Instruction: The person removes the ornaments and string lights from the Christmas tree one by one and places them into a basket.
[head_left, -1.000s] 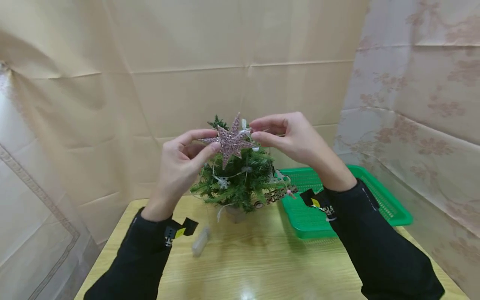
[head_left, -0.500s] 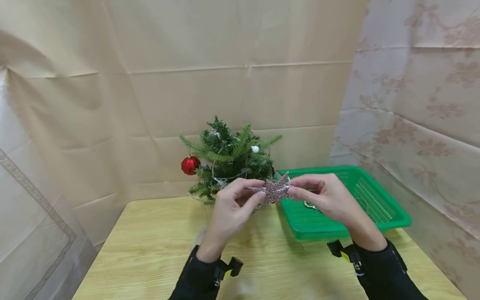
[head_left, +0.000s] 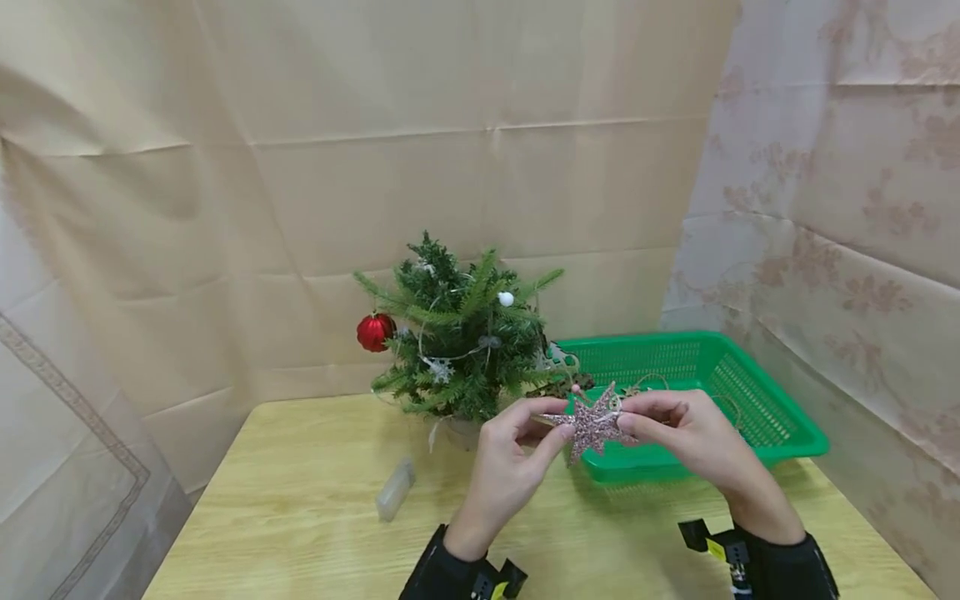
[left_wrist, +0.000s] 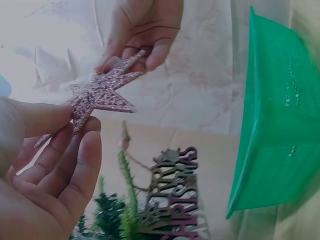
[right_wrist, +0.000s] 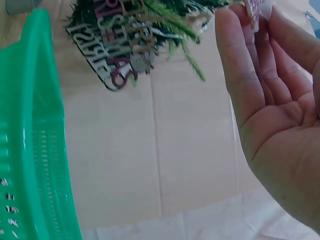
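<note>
A glittery pink star ornament (head_left: 594, 427) is held between both hands, over the near left edge of the green basket. My left hand (head_left: 512, 467) pinches its left points between thumb and fingers. On the other side my right hand (head_left: 693, 437) pinches a right-hand point. The left wrist view shows the star (left_wrist: 100, 92) spanning from one hand to the other. Behind and to the left stands a small Christmas tree (head_left: 465, 325) with a red ball (head_left: 376, 332), a white snowflake (head_left: 440, 369) and a wooden lettered sign (left_wrist: 180, 195) hanging on it.
The green basket (head_left: 750, 392) sits on the right side of the wooden table (head_left: 300, 483), with some cords in it. A small clear plastic piece (head_left: 395, 490) lies in front of the tree. Beige cloth (head_left: 337, 167) hangs behind, and a flowered curtain (head_left: 840, 208) at the right.
Both hands have come down from the treetop and to the right with the star, from in front of the tree to over the basket's edge. The red ball has come into sight.
</note>
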